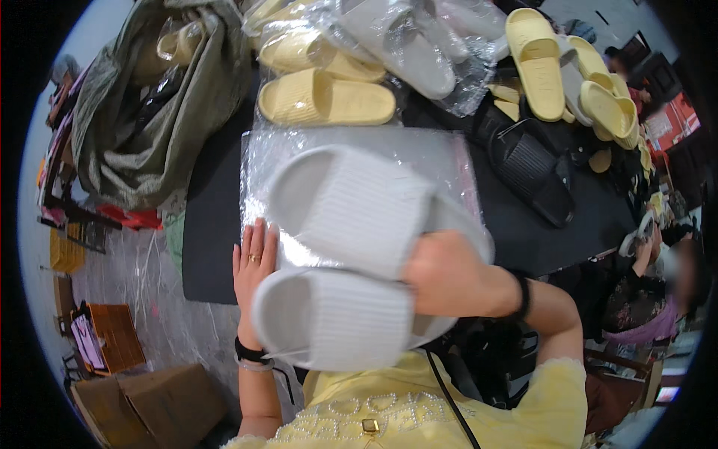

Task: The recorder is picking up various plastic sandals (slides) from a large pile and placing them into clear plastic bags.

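My right hand (441, 273) is closed over the heel ends of two white slippers, gripping both at once. The upper slipper (351, 206) lies on a clear plastic bag (441, 153) spread on the dark tabletop (213, 217); the lower slipper (336, 318) sits at the near edge, partly over my yellow shirt (441, 415). Both run with their long axis left to right, open toe ends pointing to my left, ribbed straps up, the two stacked close and nearly parallel. My left hand (253, 258) lies flat and open, fingers together and pointing away from me, pressing on the bag's left edge just beside the toes of both slippers.

Farther back, pale yellow slippers (325, 97) lie sideways, some in crinkled clear wrappers (464, 75). More yellow slippers (535, 60) pile at the far right beside black slippers (531, 172). A green cloth sack (142, 112) slumps at the left. Brown cardboard boxes (157, 404) stand on the floor at lower left.
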`<action>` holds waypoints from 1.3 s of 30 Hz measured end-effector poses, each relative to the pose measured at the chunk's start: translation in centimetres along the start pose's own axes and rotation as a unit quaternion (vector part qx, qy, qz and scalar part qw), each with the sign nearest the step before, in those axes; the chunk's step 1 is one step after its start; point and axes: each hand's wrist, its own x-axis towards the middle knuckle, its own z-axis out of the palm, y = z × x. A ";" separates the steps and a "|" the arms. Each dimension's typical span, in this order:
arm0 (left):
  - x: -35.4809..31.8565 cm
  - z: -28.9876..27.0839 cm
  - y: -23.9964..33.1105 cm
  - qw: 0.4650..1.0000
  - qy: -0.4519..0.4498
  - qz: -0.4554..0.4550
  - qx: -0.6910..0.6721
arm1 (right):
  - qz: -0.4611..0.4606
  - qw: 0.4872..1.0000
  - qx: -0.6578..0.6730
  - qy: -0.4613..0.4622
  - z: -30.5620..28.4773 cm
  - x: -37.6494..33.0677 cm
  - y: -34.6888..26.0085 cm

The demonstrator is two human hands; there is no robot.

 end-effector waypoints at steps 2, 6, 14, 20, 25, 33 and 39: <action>-0.8 2.1 -2.5 0.998 -0.047 0.017 0.044 | -0.044 0.998 0.035 0.014 2.0 3.4 -0.8; -2.2 3.7 -4.6 0.993 -0.006 0.080 0.092 | -0.029 0.996 0.065 -0.062 5.0 7.6 -0.1; 0.1 -1.1 0.6 1.000 -0.020 -0.015 -0.015 | 0.156 0.988 0.004 -0.001 5.9 4.1 6.8; 0.4 -1.4 1.4 0.999 -0.014 -0.030 -0.012 | 0.194 0.981 -0.008 0.007 6.1 3.4 9.6; 0.3 -3.6 6.6 0.997 0.065 -0.007 -0.049 | 0.196 0.981 -0.009 0.007 5.9 3.4 9.2; 2.5 -1.5 18.4 0.951 0.012 0.158 -0.265 | 0.221 0.975 -0.018 -0.010 5.7 3.7 8.5; 1.6 0.0 19.5 0.938 0.013 0.168 -0.302 | 0.219 0.975 -0.016 -0.020 6.2 3.7 8.7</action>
